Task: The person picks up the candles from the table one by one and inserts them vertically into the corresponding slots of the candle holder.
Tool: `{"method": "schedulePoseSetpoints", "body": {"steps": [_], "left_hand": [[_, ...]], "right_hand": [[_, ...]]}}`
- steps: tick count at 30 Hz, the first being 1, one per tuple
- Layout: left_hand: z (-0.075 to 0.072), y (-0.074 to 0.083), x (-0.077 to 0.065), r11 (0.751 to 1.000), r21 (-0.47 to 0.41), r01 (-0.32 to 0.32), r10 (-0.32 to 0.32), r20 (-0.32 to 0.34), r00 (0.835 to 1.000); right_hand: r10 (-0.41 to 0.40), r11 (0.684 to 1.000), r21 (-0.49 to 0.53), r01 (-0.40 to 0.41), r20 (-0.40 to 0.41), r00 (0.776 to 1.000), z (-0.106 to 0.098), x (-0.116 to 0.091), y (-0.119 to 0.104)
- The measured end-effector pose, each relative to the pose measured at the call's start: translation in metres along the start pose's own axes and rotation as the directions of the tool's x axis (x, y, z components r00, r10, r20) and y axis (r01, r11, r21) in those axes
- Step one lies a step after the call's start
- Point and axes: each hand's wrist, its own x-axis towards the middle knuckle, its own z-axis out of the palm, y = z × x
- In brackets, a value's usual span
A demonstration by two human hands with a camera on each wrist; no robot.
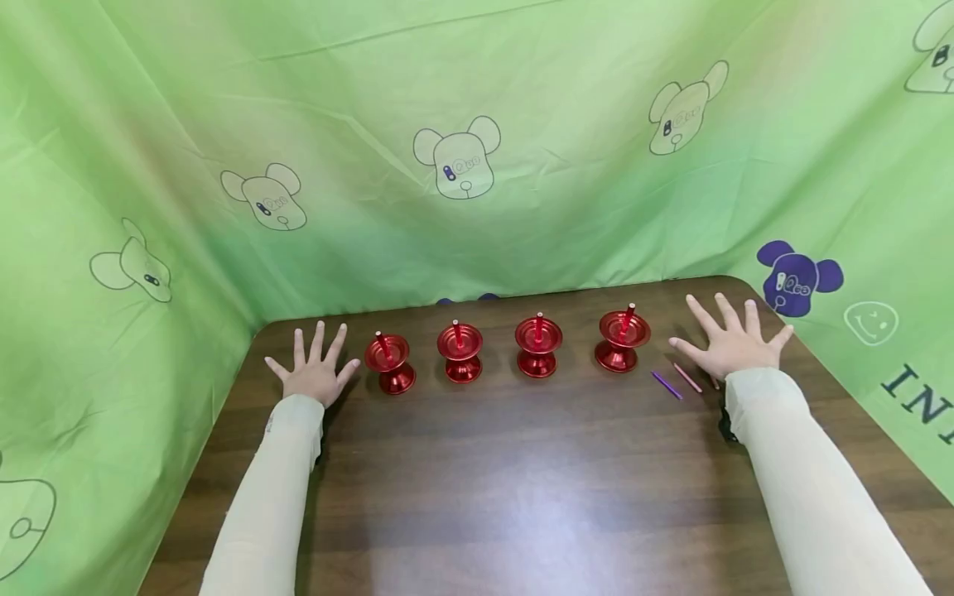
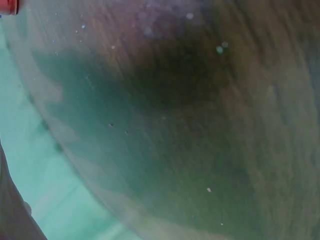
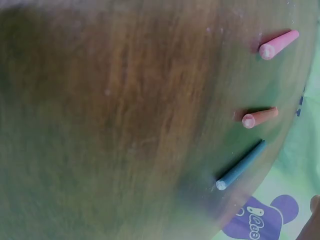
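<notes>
My left hand [image 1: 311,377] is palm down at the far left of the table with its fingers spread, holding nothing. Right of it, several shiny red pedestal candle holders stand in a row, each with a thin red stick upright in its dish: the leftmost holder [image 1: 397,379], two middle ones, and the rightmost holder [image 1: 616,356]. At the right end, my right hand [image 1: 734,348] is spread and holds nothing. Beside it lie a purple stick [image 1: 667,386] and a pink stick [image 1: 687,377]. An orange-red stick [image 3: 260,117] and a dark blue-green stick [image 3: 242,165] appear in the right wrist view.
The brown wood-grain table [image 1: 477,463] has rounded far corners. A green printed cloth [image 1: 358,124] hangs behind it and along both sides. At the left wrist view's upper corner, the edge of a red object [image 2: 8,6] shows.
</notes>
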Motion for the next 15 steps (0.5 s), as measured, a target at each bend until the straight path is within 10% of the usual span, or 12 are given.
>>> {"method": "schedulePoseSetpoints", "body": {"steps": [15], "left_hand": [[-0.009,-0.0075,-0.0058,0.998,-0.068,-0.017,0.018,0.003,1.0]], "right_hand": [[-0.075,0.997,-0.004,0.075,0.027,0.997,0.0023,0.007,-0.0011]]}}
